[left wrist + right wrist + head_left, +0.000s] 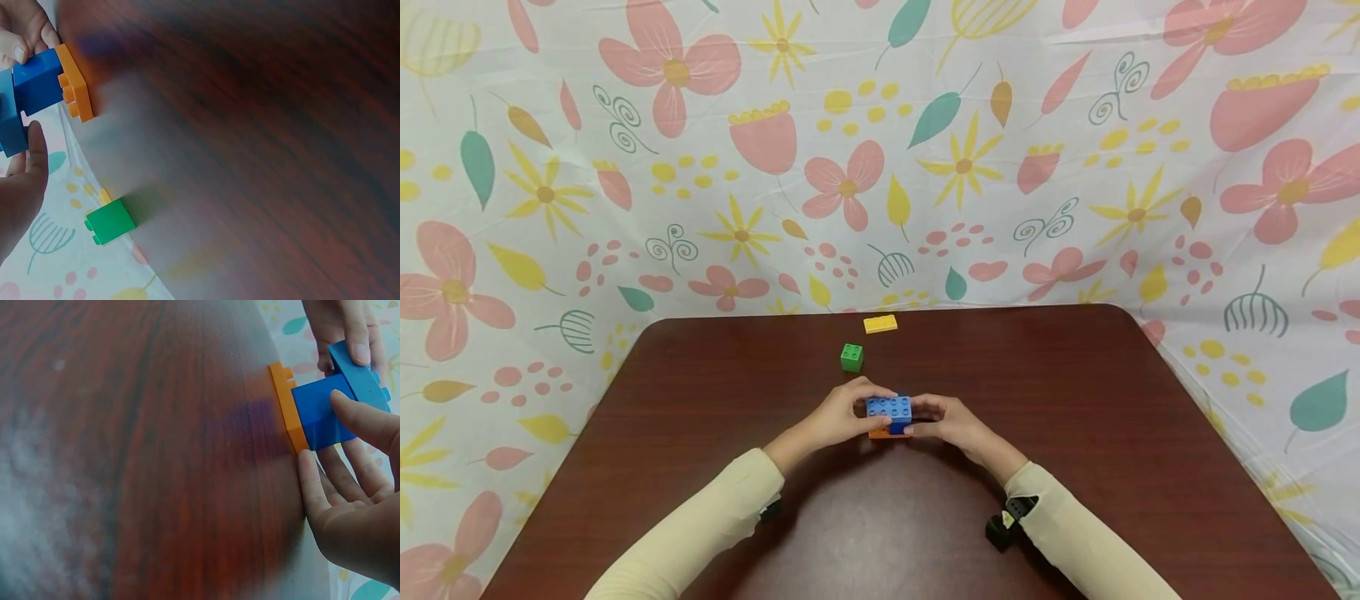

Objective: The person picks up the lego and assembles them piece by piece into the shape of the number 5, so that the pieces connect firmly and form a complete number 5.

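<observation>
On the table, a thin orange building brick [878, 434] lies with a dark blue brick [322, 412] standing on one part of it. A lighter blue brick [889, 407] with two rows of studs sits at the top, slightly tilted, and a narrow gap shows beneath it in the left wrist view. The left hand [841, 412] pinches this lighter brick between thumb and fingers. From the other side the right hand [957, 427] grips the dark blue brick, its thumb against the face; one of its fingers touches the orange brick's end in the right wrist view.
A green brick [852, 357] stands beyond the left hand. Farther back, a thin yellow brick [881, 324] lies near the far edge of the dark wooden table [737, 358]. Behind the table hangs a flower-patterned cloth [925, 208].
</observation>
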`<move>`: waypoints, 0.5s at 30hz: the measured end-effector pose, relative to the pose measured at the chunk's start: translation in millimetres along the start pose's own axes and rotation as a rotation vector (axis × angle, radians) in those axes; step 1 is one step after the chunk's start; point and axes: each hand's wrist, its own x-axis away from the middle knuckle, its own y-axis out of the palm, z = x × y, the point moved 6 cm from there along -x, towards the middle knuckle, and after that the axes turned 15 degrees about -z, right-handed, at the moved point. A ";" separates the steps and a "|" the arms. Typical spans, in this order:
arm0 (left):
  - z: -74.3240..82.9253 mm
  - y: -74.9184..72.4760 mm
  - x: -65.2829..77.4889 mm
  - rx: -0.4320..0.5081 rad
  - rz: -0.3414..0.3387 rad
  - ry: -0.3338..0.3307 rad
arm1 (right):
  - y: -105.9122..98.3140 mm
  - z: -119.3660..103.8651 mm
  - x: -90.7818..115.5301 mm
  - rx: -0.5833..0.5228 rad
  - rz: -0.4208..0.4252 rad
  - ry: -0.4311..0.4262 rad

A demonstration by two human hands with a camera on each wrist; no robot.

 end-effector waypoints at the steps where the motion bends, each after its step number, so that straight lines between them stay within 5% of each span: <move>1: 0.1 -0.2 -0.4 -0.004 0.001 0.005 | 0.1 0.2 0.1 0.000 0.002 0.001; 15: 3.0 -3.2 -4.5 -0.029 -0.008 -0.027 | 0.4 3.4 0.2 -0.007 0.024 0.024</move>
